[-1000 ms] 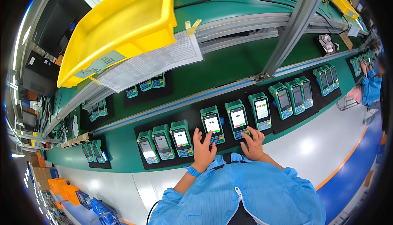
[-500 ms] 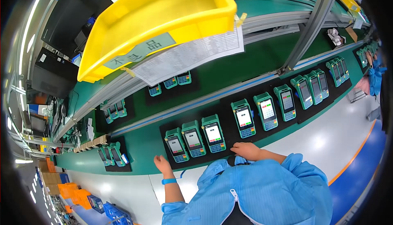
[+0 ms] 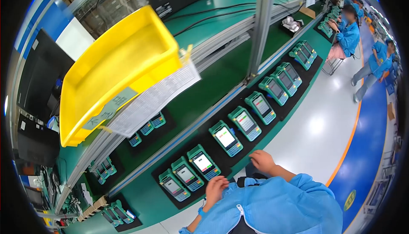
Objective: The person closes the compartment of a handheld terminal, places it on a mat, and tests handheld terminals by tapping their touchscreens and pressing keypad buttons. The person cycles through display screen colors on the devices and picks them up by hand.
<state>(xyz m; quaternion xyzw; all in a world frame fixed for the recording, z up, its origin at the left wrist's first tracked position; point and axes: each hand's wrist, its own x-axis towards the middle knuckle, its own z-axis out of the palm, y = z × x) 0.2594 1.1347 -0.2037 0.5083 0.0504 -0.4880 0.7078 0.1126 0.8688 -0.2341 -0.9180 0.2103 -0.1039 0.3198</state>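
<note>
A row of green handheld terminals with screens and keypads lies on black mats along the bench. My left hand, fingers curled and nothing visible in it, is at the bench edge just below a lit terminal. To its left lie two more terminals, one beside the other. My right hand is bent closed with no object showing, in front of the bench edge. Nearest to it are a terminal with a bright white screen and one with a keypad-like display. Neither hand holds a terminal.
A yellow bin and a printed sheet hang over the bench at upper left. A metal post rises behind the row. More terminals lie farther right. One person sits there; another stands in the aisle.
The view has turned toward the right, showing more of the aisle and people. My hands were over the terminals with fingers spread; they have drawn back and curled, and are nearer each other than half a second ago.
</note>
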